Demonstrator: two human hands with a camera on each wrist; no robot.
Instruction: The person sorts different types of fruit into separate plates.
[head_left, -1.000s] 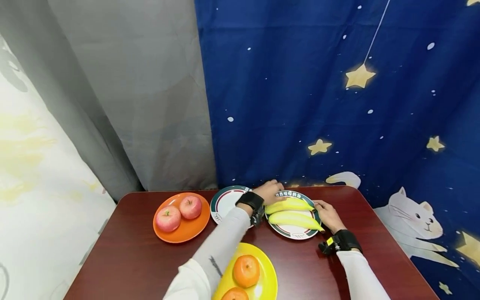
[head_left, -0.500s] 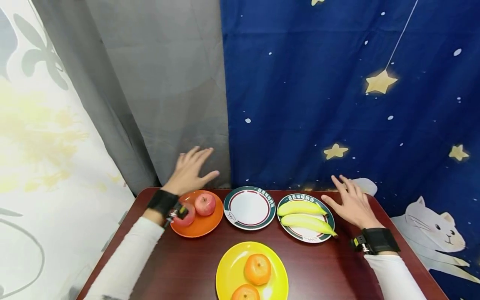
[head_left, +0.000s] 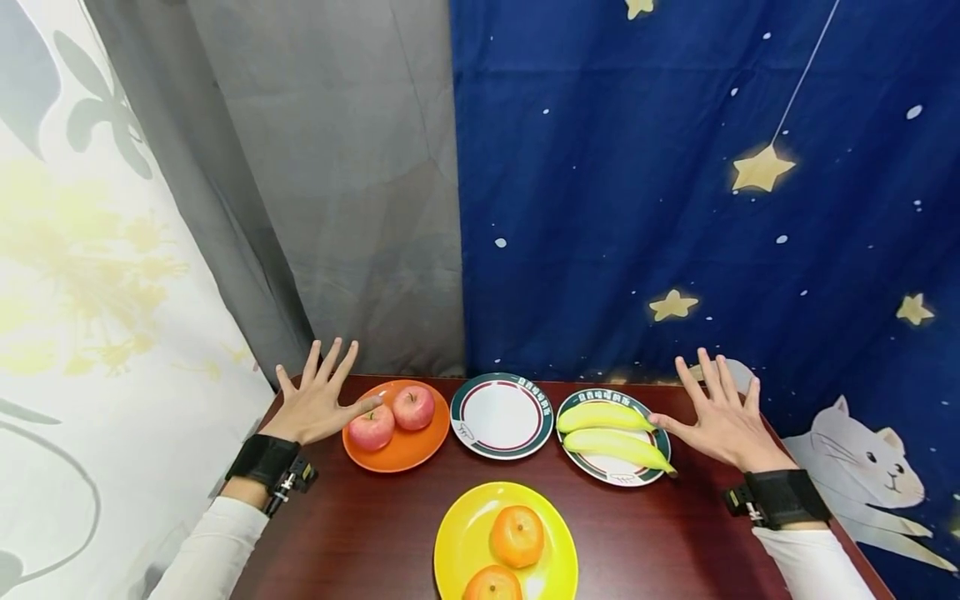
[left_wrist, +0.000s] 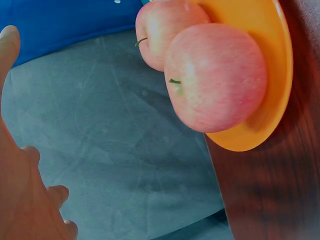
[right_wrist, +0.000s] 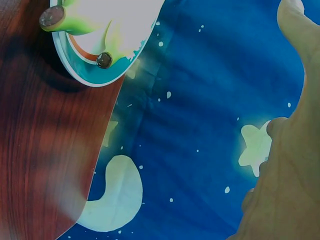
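Note:
My left hand (head_left: 315,408) is spread with straight fingers at the table's left, beside the orange plate (head_left: 420,454); its thumb overlaps one apple (head_left: 371,432) in the head view. The left wrist view shows a gap between that hand and the apples (left_wrist: 220,77). On the right, my right hand (head_left: 727,425) is also spread, holding nothing, near the green-rimmed plate (head_left: 600,475) with two bananas (head_left: 618,447). Its thumb tip overlaps that plate's edge in the head view, while the right wrist view shows the hand apart from the banana ends (right_wrist: 104,60).
Between the fruit plates lies a bare green-rimmed plate (head_left: 501,417). Nearer me is a yellow plate (head_left: 457,542) with two oranges (head_left: 517,536), cut off by the frame's bottom. Curtains (head_left: 562,208) hang behind the dark red table (head_left: 360,533).
The left hand has left the banana plate, swept left over the apples and lowered beside the orange plate. The right hand has let go of the banana plate's side, its fingers now spread.

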